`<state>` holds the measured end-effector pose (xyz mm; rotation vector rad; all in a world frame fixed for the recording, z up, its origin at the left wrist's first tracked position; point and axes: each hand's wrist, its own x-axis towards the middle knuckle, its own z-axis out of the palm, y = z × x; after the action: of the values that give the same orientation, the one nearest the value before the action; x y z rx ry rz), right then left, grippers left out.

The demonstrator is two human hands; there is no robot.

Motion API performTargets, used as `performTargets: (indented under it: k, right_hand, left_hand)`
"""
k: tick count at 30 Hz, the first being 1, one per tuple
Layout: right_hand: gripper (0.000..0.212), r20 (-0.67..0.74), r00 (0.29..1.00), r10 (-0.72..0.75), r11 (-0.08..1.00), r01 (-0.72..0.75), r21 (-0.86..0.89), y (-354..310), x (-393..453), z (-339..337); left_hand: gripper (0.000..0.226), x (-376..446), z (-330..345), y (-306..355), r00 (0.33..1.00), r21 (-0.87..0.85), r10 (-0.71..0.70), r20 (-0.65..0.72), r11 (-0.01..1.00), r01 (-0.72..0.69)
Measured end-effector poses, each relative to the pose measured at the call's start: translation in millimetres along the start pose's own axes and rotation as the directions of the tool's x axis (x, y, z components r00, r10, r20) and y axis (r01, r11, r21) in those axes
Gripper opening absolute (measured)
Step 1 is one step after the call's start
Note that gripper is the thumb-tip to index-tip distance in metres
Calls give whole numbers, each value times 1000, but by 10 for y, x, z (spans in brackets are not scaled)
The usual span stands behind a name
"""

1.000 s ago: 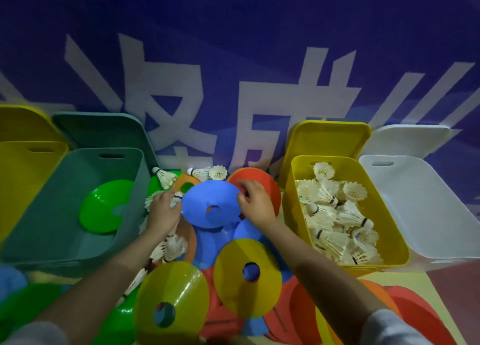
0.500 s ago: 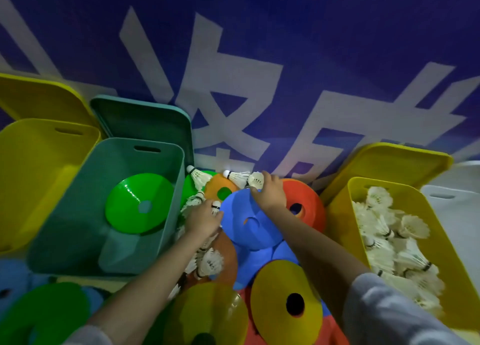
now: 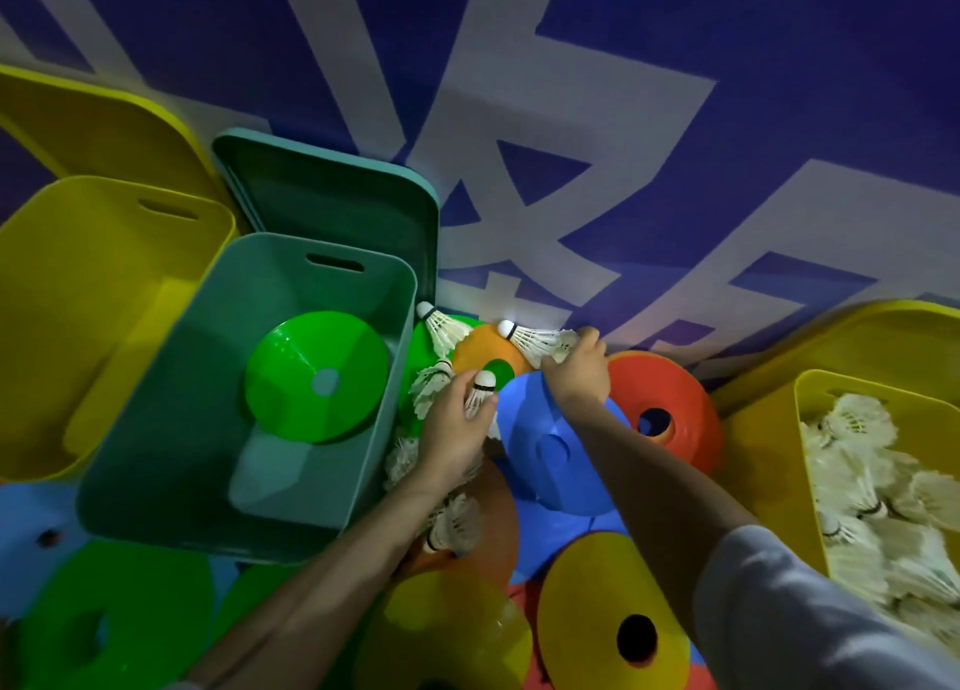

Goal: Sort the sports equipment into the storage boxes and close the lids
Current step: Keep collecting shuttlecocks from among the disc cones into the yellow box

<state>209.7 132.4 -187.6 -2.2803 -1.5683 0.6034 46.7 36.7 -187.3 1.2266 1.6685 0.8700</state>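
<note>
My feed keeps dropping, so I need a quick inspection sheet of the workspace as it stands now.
Surface: hidden under overlapping plastic disc cones.
Job's things: teal plastic box open, holding one green disc cone; yellow plastic box at right holds white feather shuttlecocks; lids off.
Clutter: loose shuttlecocks among blue disc cone and red-orange disc cone.
Grippers: left hand and right hand each hold a shuttlecock.
Cables: nothing seen.
Surroundings: blue banner with white characters.
</note>
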Motion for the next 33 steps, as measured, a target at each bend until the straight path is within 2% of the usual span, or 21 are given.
performTargets:
  k: [7,12,17,21,28,33]
  right_hand:
    - [64,-133,985,-111,969,137,205,152,-190,-369]
    - [57,-268,957,-109,866,224,447,353,-544,-902]
    - [57,-474,875,-100,829,337,447,749,-878,-1540]
    - [59,-464,886,-16,800,289,526,1261,-1197,-2084]
    - [56,-472,866,168,831,133,540,2526,-1738,-2597]
    - [54,-438,878,192,911,7,413,3160,-1914,-2668]
  left_hand:
    - [46,-113,-50,227,998,-43,8,-58,999,-11]
    - [36,-340,-31,610,990,-103,129,-51,986,-134]
    - [38,-658,114,942,978,-110,208,-28,972,-209]
    - [30,-935,382,1169,964,-99,267,22,960,-263]
    - [23,-1492,1206,1544,897,-117,354,264,935,-334]
    - [34,-1801,1781,1805,847,-130,360,390,933,-336]
